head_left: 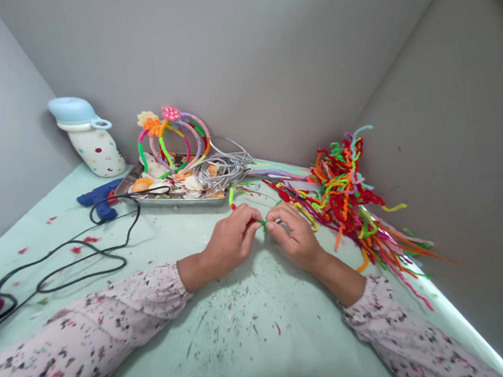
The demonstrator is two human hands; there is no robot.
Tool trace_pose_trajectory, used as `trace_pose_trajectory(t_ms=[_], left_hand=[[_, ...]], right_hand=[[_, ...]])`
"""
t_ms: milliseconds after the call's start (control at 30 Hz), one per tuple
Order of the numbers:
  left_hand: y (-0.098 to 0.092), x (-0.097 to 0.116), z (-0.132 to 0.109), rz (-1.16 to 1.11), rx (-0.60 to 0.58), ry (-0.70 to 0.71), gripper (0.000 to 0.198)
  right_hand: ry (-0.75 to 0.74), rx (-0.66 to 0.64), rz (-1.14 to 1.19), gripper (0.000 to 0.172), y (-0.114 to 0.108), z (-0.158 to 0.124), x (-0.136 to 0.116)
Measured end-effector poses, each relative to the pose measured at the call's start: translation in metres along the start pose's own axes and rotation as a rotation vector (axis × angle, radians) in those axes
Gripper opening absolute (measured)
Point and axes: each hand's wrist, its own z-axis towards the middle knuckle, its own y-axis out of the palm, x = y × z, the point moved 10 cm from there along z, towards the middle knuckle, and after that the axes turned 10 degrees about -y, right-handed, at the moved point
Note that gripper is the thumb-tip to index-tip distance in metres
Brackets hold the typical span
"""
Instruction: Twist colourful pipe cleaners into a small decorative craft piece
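Observation:
My left hand (234, 237) is closed in a pinch on a pipe cleaner-covered wire; its yellow-green end (231, 196) sticks up behind the fingers, with some red below it. My right hand (296, 237) pinches at a short green pipe cleaner (264, 225) that shows between the two sets of fingertips. The hands nearly meet above the table, and the fingers hide most of what they grip. A thin bare wire seems to curve behind the right fingers. Just beyond it lie loose red and yellow pipe cleaners.
A metal tray (177, 203) holds scraps, finished pipe cleaner hoops (187, 123) with flowers, and a grey wire coil (223, 170). Left of it are a blue glue gun (103, 197), its black cord (120, 260) and a bottle (96, 147). A pipe cleaner heap (345, 191) leans right, against the wall.

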Motion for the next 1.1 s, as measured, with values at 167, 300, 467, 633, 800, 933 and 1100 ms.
trace_pose_trajectory(t_ms=[167, 300, 467, 633, 800, 933, 1100], left_hand=[[0.0002, 0.0005, -0.0003, -0.014, -0.007, -0.004, 0.009], [0.0007, -0.0003, -0.0003, -0.032, -0.011, -0.007, 0.009], [0.0016, -0.0004, 0.0001, -0.026, -0.019, -0.008, 0.009], [0.0025, 0.0012, 0.0014, -0.02, -0.023, -0.002, 0.008], [0.0024, 0.0013, 0.0002, -0.028, -0.022, 0.002, 0.008], [0.0027, -0.0003, -0.0004, -0.04, -0.028, -0.013, 0.008], [0.0022, -0.001, 0.0006, -0.055, -0.028, -0.023, 0.009]], right_hand=[[0.009, -0.01, 0.016, 0.013, -0.0001, 0.001, 0.0005], [-0.03, 0.002, -0.062, 0.012, -0.0029, 0.0028, -0.0033], [-0.04, -0.034, -0.089, 0.014, 0.0012, 0.0016, -0.0044], [-0.021, -0.049, -0.03, 0.018, 0.0043, 0.0001, -0.0021], [-0.003, -0.044, 0.018, 0.02, 0.0055, -0.0002, -0.0013], [-0.003, -0.034, 0.026, 0.018, 0.0045, 0.0003, -0.0014], [0.001, -0.01, -0.007, 0.02, 0.0008, 0.0011, -0.0008]])
